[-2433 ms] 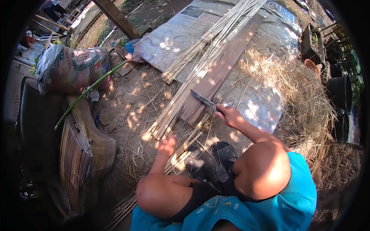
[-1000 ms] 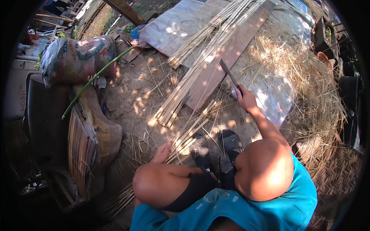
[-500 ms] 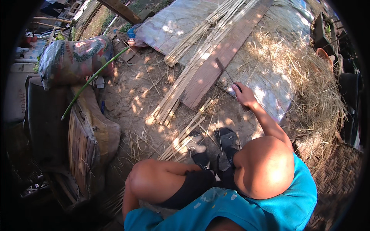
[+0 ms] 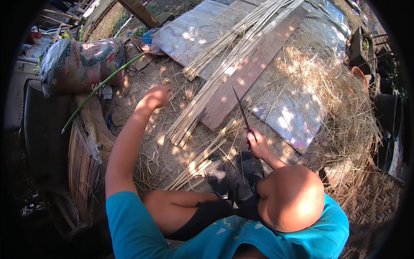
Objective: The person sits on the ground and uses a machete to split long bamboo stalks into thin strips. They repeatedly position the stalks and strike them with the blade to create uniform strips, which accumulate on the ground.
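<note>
My right hand (image 4: 257,144) grips a long, narrow-bladed knife (image 4: 241,108) by its handle in front of my right knee. The blade points up and away, over the near end of a reddish-brown wooden plank (image 4: 241,86). My left hand (image 4: 158,96) is stretched out over the dirt, left of the long split-bamboo strips (image 4: 211,100). Its fingers are curled closed; what they hold, if anything, cannot be made out. Shorter pale strips (image 4: 196,168) lie on the ground near my feet.
Dry fibre shavings (image 4: 340,108) heap up on the right, partly over a pale sheet (image 4: 289,118). To the left, a stuffed sack (image 4: 79,64) rests behind a green stalk (image 4: 101,86) and a worn seat with wooden slats (image 4: 82,159). A woven mat (image 4: 379,194) lies at lower right.
My left arm has come up from beside my left knee and reaches forward. My right hand has drawn back toward me with the knife, whose blade now stands more upright.
</note>
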The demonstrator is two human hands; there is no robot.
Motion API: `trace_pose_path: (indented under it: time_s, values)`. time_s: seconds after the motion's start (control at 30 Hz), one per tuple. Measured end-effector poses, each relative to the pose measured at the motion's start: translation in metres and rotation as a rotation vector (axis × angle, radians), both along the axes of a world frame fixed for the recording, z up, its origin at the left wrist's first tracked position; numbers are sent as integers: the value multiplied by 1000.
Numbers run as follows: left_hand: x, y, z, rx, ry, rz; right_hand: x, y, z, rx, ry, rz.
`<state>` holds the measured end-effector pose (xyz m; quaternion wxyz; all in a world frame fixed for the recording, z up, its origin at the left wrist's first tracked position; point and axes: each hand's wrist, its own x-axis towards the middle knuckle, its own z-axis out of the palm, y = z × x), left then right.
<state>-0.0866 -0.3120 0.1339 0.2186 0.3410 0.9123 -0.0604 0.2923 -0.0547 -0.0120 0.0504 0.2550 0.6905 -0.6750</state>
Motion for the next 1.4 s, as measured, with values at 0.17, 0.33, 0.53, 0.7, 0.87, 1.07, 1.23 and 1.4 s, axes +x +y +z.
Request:
trace_pose_path:
  time_s: [0.17,0.33,0.53,0.7,0.87,1.07,1.23,1.4]
  values:
    - [-31,103,-103,252,-184,109,1,7,-14,38,-167,112]
    - [-25,146,-222,394,-57,322,-2,1,-3,184,-244,219]
    - [-22,154,-237,363,-67,572,-11,7,26,180,-304,280]
    - [-48,155,-157,627,415,458,-8,16,27,197,-296,262]
    - [-42,165,-2,812,380,551,0,9,14,243,-248,250]
    - [-4,222,-62,740,-555,552,-19,-12,35,357,327,719]
    - [60,271,-178,599,-301,452,-37,-11,42,-41,76,705]
    - [97,337,-191,774,-260,541,-103,71,62,215,-333,280]
